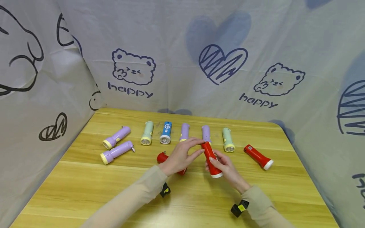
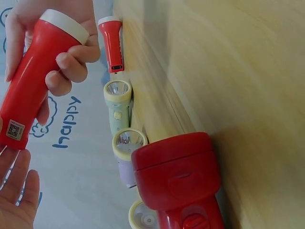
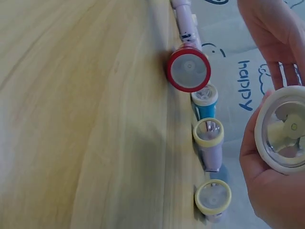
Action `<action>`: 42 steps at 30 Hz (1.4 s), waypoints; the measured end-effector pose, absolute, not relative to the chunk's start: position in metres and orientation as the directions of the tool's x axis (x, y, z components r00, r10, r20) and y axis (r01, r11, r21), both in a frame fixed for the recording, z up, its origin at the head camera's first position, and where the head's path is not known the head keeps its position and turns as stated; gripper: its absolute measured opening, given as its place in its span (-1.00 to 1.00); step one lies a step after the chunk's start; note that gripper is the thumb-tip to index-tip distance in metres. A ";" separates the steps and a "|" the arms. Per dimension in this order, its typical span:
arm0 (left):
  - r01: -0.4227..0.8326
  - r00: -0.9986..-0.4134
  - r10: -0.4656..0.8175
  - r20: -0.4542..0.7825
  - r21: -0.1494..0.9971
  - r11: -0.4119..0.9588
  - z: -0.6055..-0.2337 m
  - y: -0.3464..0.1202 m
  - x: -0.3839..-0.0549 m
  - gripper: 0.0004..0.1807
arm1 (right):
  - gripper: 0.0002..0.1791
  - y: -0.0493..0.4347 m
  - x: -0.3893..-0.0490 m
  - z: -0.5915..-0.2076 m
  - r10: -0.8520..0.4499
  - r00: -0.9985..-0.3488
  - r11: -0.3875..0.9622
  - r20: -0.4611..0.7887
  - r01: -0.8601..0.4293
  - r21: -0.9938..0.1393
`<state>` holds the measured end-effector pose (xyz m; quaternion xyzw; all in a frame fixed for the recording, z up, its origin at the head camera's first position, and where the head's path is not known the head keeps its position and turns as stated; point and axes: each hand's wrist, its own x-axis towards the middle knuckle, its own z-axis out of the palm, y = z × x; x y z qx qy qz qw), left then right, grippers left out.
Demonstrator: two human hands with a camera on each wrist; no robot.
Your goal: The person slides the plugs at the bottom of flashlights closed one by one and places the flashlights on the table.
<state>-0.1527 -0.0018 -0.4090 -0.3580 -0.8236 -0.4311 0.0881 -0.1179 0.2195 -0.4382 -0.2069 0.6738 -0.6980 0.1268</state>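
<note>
My right hand (image 1: pixel 229 168) grips a red flashlight (image 1: pixel 212 161) with a white head ring around its body, held above the table. The lens end points toward me, and a small printed label shows near the tail in the left wrist view. With straight fingers, my left hand (image 1: pixel 179 156) touches the tail end of this flashlight. Below the left hand lies an all-red flashlight (image 1: pixel 162 157), partly hidden by that hand; its red-rimmed lens (image 3: pixel 189 70) faces the right wrist camera. Another red flashlight with a white head (image 1: pixel 258 157) lies to the right.
Along the back stand a green flashlight (image 1: pixel 147 133), a blue one (image 1: pixel 166 132), two purple ones (image 1: pixel 185 130) and another green one (image 1: pixel 227 139). Two purple flashlights (image 1: pixel 117 152) lie at the left. A printed cloth (image 1: pixel 176 63) hangs behind the wooden table (image 1: pixel 85 190).
</note>
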 end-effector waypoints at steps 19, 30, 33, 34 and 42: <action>0.622 -0.763 0.481 0.432 0.692 0.366 -0.412 -0.002 -0.151 -0.58 | -0.44 0.217 -0.115 -0.443 -0.276 -0.916 0.437 0.289 -0.388 -0.811; 0.588 -0.771 0.476 0.424 0.760 0.276 -0.412 -0.002 -0.151 -0.58 | -0.42 0.218 -0.117 -0.443 -0.256 -0.895 0.531 0.364 -0.445 -0.721; 0.591 -0.768 0.476 0.429 0.761 0.268 -0.412 -0.002 -0.151 -0.57 | -0.43 0.217 -0.117 -0.443 -0.250 -0.883 0.549 0.398 -0.467 -0.693; 0.597 -0.765 0.475 0.435 0.755 0.270 -0.412 -0.002 -0.150 -0.56 | -0.44 0.216 -0.118 -0.444 -0.249 -0.877 0.553 0.411 -0.477 -0.683; 0.674 -0.728 0.423 0.540 0.677 0.296 -0.416 -0.001 -0.150 -0.58 | -0.43 0.214 -0.121 -0.446 -0.215 -0.831 0.573 0.513 -0.533 -0.623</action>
